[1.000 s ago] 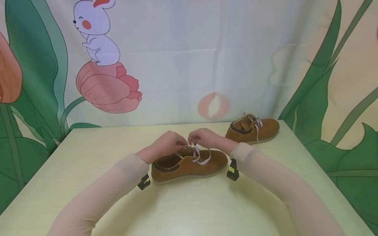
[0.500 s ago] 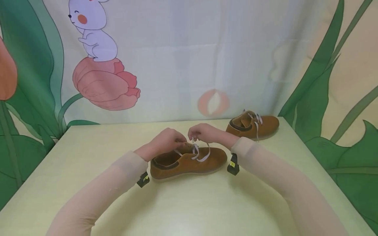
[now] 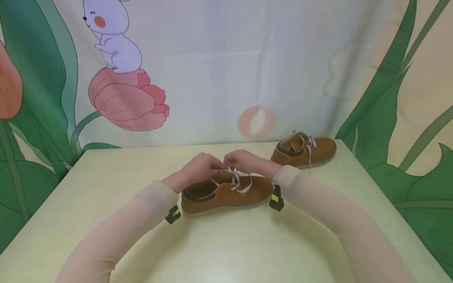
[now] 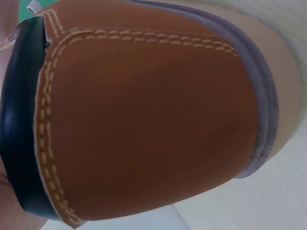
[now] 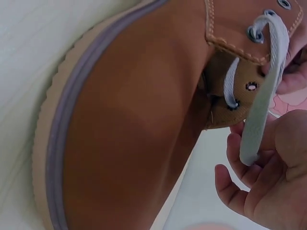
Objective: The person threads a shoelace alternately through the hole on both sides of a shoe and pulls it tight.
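A brown lace-up shoe (image 3: 226, 196) stands on the table, toe to the right. At its opening, my left hand (image 3: 198, 167) pinches the far eyelet flap; in the right wrist view its fingertips (image 5: 292, 79) show at the top right. My right hand (image 3: 244, 161) is just right of it, fingers curled and pinching the pale shoelace (image 5: 264, 105) close to the flap's eyelets. The pinched spot itself is partly hidden behind the flap. One lace strand loops in front of the right hand (image 5: 280, 167). The left wrist view is filled by the shoe's heel (image 4: 148, 124).
A second brown shoe (image 3: 309, 151) with pale laces stands at the back right of the pale table (image 3: 219, 247). Behind the table hangs a cloth (image 3: 198, 90) printed with a rabbit and flowers.
Over the last half second my right hand has moved slightly left and down, closer to the left fingers and the flap. My left hand has stayed at the flap, and the shoe has hardly moved.
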Motion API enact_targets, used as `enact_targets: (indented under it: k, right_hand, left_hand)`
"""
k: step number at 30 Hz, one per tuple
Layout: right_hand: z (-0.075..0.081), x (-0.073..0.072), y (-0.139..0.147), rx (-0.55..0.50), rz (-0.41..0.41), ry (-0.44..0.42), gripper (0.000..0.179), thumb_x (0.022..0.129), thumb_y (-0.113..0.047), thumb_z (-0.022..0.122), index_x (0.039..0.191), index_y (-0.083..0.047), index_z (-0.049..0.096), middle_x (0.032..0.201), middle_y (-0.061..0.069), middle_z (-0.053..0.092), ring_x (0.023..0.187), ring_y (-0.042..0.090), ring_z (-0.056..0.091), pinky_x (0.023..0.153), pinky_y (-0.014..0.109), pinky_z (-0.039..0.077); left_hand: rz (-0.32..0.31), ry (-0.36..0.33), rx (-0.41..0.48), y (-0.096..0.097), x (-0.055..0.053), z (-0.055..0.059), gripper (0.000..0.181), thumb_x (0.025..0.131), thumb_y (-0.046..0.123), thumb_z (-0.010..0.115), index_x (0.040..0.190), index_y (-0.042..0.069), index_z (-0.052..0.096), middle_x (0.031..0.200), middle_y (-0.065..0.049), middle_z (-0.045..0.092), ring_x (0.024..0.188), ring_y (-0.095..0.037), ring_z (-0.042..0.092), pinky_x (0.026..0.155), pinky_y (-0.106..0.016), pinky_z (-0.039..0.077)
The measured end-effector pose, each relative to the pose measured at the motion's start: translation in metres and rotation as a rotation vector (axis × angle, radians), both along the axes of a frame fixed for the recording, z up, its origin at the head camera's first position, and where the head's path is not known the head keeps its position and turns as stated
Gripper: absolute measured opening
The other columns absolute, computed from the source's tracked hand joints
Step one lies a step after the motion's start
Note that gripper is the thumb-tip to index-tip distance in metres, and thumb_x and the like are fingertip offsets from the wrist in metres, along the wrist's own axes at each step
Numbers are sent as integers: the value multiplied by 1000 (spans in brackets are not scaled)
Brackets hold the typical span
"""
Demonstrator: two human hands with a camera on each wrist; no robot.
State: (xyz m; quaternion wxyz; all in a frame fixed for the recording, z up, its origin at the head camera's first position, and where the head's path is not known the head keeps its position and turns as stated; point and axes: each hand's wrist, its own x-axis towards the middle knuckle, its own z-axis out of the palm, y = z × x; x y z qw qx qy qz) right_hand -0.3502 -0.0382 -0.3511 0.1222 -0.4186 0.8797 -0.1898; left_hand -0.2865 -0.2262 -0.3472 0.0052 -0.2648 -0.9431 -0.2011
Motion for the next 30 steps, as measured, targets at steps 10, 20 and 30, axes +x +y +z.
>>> enact_targets:
  k: [10,20,30]
  right_hand:
    - [-2,1,-3,28,13,29,32,96,11,43,105,-4,70,98,15,73,96,27,66,91,38,52]
    - [-5,-4,3,60,53,-34,28,107,-8,46,119,-1,70,104,14,72,88,18,60,86,32,50]
    - [-6,-8,11,-31,-22,-239,24,107,-16,52,112,-1,70,97,7,67,75,10,50,67,22,42]
  left_hand:
    - [-1,-4,1,-1,-1,-2,18,96,9,69,109,5,80,100,-9,81,84,-14,67,85,-36,57]
    - [10,-12,4,0,3,-2,19,97,9,67,111,2,78,107,-10,80,96,-21,73,90,-38,58]
    - [13,-25,14,-1,1,-3,18,97,8,67,109,4,79,106,-9,80,97,-22,74,91,-39,58]
